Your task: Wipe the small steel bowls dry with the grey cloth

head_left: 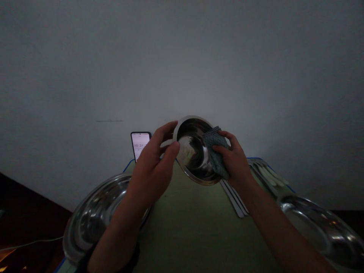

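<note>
1. From where I stand, a steel bowl (pixel 189 149) is up in the air above the green bench (pixel 182 235), tipped so its mouth faces the person; take it as the clock's centre.
2. At nine o'clock the left hand (pixel 156 161) has its grip closed round the rim, thumb at the front.
3. At three, the right hand (pixel 234 157) has its grip bunched round a grey-blue cloth (pixel 217 153), pressed against the bowl's side.
4. Past the left hand, also near nine, a lit phone (pixel 140 144) stands by the wall (pixel 182 57).
5. At eight sits a wide metal basin (pixel 89 216); at four, another shiny vessel (pixel 337 227).
6. Flat metal strips (pixel 233 199) lie toward five.
</note>
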Demonstrator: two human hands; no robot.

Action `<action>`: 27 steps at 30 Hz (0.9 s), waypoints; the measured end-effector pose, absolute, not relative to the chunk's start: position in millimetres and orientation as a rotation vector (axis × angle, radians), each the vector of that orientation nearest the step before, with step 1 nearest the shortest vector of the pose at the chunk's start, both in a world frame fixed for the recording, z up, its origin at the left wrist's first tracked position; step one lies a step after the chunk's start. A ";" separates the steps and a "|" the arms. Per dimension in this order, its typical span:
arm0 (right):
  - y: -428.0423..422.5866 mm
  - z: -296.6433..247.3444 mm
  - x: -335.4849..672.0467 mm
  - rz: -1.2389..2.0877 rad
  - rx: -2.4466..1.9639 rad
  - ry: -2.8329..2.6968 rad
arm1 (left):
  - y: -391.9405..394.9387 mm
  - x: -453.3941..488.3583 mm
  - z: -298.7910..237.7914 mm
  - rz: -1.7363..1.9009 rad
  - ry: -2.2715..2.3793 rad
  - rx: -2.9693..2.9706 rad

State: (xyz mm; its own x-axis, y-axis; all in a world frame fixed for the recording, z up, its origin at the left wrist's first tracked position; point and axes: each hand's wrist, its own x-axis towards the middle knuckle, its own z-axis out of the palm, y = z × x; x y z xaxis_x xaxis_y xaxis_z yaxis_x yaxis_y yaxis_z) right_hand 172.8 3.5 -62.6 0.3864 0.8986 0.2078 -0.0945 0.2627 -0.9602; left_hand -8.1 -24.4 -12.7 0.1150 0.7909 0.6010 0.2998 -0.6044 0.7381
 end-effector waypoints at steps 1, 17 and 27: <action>3.5 -62.8 172.7 0.823 -1.084 -0.930 | -24.5 -7.9 -12.8 1.500 1.053 1.956; 3.9 -63.2 172.5 0.822 -1.115 -0.923 | -24.8 -8.2 -12.3 1.482 1.037 1.958; 4.7 -64.8 172.3 0.836 -1.119 -0.923 | -25.0 -7.5 -11.0 1.486 1.078 1.977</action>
